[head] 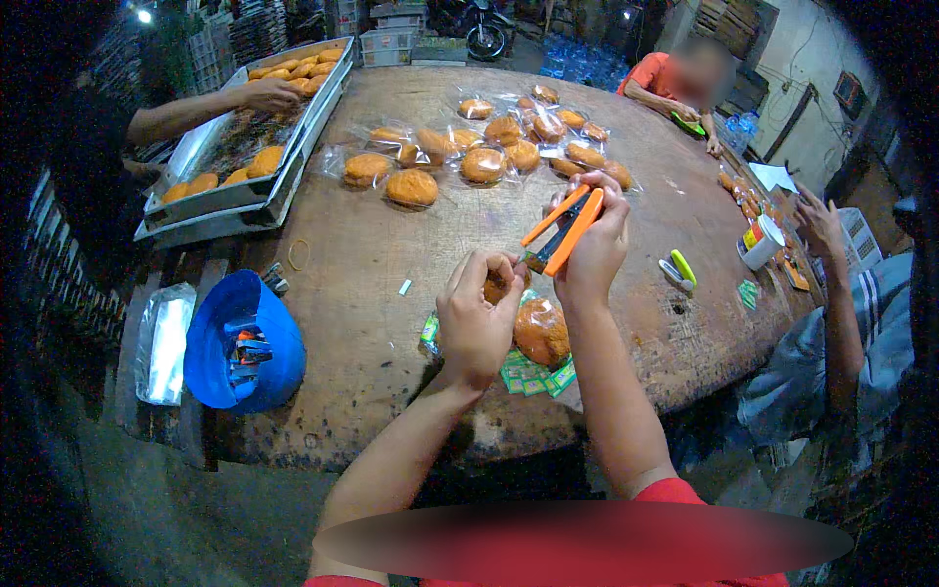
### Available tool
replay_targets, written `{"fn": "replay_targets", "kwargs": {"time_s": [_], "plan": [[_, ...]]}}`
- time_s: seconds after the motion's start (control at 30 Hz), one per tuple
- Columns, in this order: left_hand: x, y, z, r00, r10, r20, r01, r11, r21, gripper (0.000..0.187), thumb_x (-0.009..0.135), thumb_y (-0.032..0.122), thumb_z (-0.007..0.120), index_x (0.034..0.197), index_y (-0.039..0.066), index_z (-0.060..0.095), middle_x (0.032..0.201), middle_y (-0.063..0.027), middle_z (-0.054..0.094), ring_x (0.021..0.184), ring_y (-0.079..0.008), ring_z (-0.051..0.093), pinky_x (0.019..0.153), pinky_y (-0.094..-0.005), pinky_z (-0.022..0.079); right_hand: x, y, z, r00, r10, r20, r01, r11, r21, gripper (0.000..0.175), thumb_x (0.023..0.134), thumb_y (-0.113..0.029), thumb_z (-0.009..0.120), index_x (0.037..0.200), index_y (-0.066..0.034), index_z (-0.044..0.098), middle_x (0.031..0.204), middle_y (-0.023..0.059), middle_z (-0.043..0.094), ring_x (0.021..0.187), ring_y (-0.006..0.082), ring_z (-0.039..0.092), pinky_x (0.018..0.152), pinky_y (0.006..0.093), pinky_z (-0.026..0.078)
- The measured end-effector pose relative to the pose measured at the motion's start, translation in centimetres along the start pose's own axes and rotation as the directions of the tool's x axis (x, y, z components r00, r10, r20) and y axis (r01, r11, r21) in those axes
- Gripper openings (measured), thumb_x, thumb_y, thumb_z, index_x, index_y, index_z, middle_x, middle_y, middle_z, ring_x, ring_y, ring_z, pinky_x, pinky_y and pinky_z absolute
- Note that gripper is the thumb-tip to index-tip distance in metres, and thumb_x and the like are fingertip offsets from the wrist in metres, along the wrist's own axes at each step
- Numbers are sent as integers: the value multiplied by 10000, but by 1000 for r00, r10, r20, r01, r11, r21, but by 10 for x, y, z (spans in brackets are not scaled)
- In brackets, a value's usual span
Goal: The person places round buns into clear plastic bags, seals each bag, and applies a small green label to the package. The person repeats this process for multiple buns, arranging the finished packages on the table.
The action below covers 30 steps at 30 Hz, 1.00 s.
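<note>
In my right hand (598, 242) is an orange plier stapler (576, 227), its jaws close to the fingertips of my left hand (477, 312). My left fingers pinch what looks like the gathered top of a clear plastic bag, with a brown bun (499, 285) partly hidden behind them. Between my forearms a larger bagged bun (543, 332) lies on the wooden table (352, 315). Small green printed labels (539, 380) are spread beneath and in front of it. Beyond my hands, several buns in clear bags (484, 166) are grouped together.
At the left, a co-worker's hand (268, 95) reaches over a metal tray (286, 172) of buns. A blue tub (286, 367) stands beside clear plastic bags (165, 345). To the right are a green stapler (681, 270), a white container (761, 242) and another co-worker's hand (820, 220).
</note>
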State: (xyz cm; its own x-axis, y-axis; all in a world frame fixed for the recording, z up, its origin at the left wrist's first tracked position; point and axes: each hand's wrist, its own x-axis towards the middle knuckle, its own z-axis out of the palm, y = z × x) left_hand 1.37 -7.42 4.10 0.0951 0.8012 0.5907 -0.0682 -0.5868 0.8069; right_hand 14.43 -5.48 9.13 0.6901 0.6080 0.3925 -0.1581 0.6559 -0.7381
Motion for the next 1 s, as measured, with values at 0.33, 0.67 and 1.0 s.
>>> {"fn": "replay_targets", "kwargs": {"time_s": [0.33,0.67,1.0], "plan": [[-2,9,-1,1000,-4,13,4,1000,14,205,861,-38,741,854,29,547,946,-119,690,802,-239,672,700,-343,541,-4,-6,4,994,98,50,-98,995,-9,335,1067,-393,346,935,-125,496,746,42,506,541,142,534,489,296,508],[-8,-4,10,995,-78,-61,72,994,-88,199,879,-9,747,860,26,552,959,-125,708,847,-235,694,721,-351,548,-5,-4,11,969,-147,201,214,901,-377,347,1047,-340,575,815,-84,545,625,-36,474,498,50,497,450,246,438],[-7,-10,12,991,-135,21,137,982,-132,286,906,-73,700,988,57,459,1056,-130,680,1009,-164,653,899,-315,549,-2,-4,4,945,-281,165,325,847,-420,305,960,-316,748,916,-54,600,760,-8,591,656,62,520,549,255,411]]}}
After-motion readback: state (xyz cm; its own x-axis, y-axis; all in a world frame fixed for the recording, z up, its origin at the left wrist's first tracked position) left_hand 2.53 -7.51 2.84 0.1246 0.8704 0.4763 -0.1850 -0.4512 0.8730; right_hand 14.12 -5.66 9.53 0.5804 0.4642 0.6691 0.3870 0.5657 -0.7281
